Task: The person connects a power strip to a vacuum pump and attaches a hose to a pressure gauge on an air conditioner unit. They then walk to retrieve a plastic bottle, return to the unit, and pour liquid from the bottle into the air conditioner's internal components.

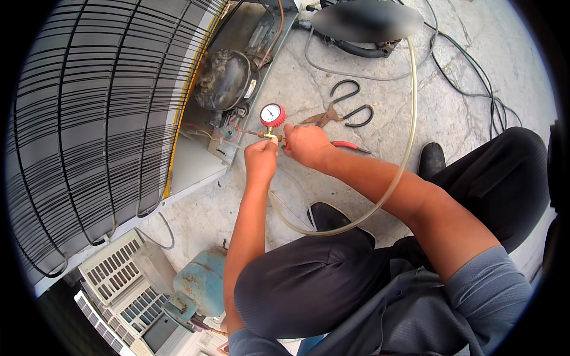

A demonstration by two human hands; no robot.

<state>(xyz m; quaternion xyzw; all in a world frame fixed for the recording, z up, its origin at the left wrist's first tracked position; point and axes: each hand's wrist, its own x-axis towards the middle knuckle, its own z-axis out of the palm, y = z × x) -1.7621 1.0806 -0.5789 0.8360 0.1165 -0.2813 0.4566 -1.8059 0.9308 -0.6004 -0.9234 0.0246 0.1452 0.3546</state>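
Observation:
A round pressure gauge [271,114] with a red rim and white dial stands on a brass valve fitting [273,136]. My left hand [261,159] is closed on this fitting from the near side, thumb up against the brass. On its right end, my right hand [307,145] is closed around a small red part [288,144], perhaps a knob, mostly covered by the fingers. A thin pipe [249,132] runs from the fitting into the compressor bay of a refrigerator. The fitting is just outside the bay's edge.
A black compressor [224,80] sits in the bay beside the condenser grille [110,101]. Rusty black-handled scissors [325,117] and a red-handled tool [350,145] lie on concrete. A clear hose [414,101] loops from a blurred dark machine [367,24]. A blue tank [205,279] stands lower left.

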